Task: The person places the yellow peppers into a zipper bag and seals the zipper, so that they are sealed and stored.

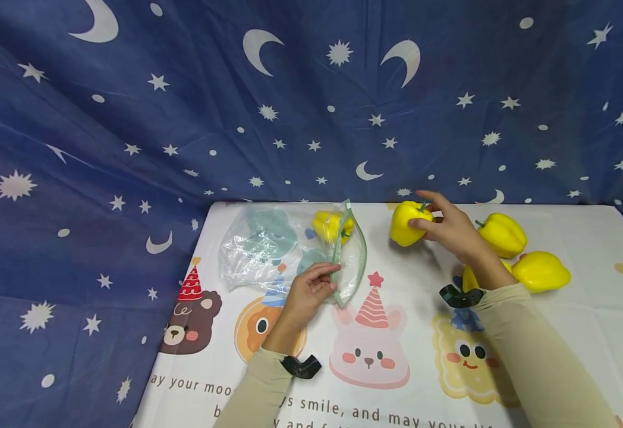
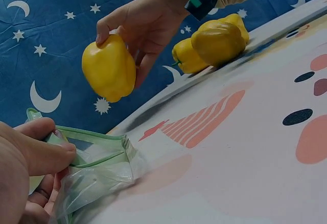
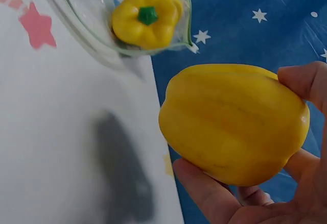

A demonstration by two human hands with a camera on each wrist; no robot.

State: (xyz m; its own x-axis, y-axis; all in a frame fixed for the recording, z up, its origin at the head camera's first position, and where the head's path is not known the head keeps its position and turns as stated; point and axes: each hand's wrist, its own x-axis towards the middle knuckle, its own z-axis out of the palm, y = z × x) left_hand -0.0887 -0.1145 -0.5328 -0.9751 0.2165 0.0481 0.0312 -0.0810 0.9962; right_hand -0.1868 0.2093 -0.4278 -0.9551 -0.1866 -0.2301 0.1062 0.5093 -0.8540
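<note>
A clear zip bag (image 1: 252, 261) with a green rim lies on the printed cloth, its mouth spread toward the right. My left hand (image 1: 308, 292) pinches the near side of that rim between thumb and fingers. Inside the bag, close to the mouth, sits one yellow bell pepper (image 3: 147, 16) with a green stem. My right hand (image 1: 453, 229) grips another yellow bell pepper (image 1: 408, 224) above the table, to the right of the bag's mouth. In the right wrist view the thumb and fingers hold this pepper (image 3: 232, 124) from opposite sides.
More yellow peppers, one of them (image 1: 503, 235) with its stem showing and another (image 1: 541, 272) nearer, lie in a group at the right. Part of the group is behind my right forearm. A blue curtain (image 1: 311, 148) with moons and stars hangs along the table's far edge.
</note>
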